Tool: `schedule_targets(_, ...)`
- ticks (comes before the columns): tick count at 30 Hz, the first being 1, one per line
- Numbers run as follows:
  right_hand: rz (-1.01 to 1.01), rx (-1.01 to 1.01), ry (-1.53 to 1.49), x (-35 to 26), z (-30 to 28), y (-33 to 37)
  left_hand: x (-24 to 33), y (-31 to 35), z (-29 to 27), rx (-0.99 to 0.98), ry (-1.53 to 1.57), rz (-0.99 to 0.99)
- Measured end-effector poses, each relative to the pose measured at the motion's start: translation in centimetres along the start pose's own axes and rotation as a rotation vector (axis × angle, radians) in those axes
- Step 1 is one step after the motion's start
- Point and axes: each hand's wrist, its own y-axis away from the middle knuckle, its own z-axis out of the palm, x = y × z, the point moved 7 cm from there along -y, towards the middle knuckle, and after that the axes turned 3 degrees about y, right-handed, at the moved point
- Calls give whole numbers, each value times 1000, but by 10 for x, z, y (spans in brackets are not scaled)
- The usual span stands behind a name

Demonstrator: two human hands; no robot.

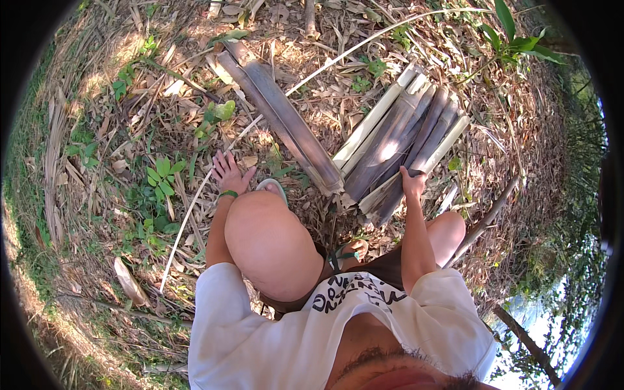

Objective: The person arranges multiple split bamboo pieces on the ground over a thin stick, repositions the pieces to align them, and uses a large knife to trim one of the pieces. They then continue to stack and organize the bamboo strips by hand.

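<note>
A pile of split bamboo pieces, dark brown with a few pale ones, lies side by side on the ground in front of me, slightly right. My right hand closes on the near right edge of this pile, around a bamboo piece; some of its fingers are hidden. Left of the pile, two long dark bamboo pieces lie together at a slant, their near ends beside it. Beyond my left knee, my left hand is spread open with nothing in it. A long thin pale strip curves past its fingertips; whether they touch is unclear.
Dry leaves and bamboo litter cover the ground. Small green plants grow left of my left hand, and a leafy sprout stands at the far right. A stick lies right of my right knee. A pale wood piece rests at lower left.
</note>
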Motion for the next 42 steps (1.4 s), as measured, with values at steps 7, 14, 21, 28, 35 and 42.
schedule_targets(7, -88, 188, -66, -11, -14, 17, 3, 1, -6, -169, 98, -73)
schedule_targets(14, -394, 128, -300, -107, -29, 112, 2, 0, -1, -170, 130, -66)
schedule_targets(21, -871, -191, -296, -242, 61, 208, 8, -5, -8, -242, 149, -88)
schedule_targets(28, -1013, -167, -303, -282, 135, 258, 11, -3, -13, -218, 165, -81)
schedule_targets(35, -1045, -192, -295, -295, 115, 261, 5, 4, -5, -221, 163, -100)
schedule_targets(42, -1078, -276, -171, -311, 136, 245, 6, -7, -8, -252, 119, -105)
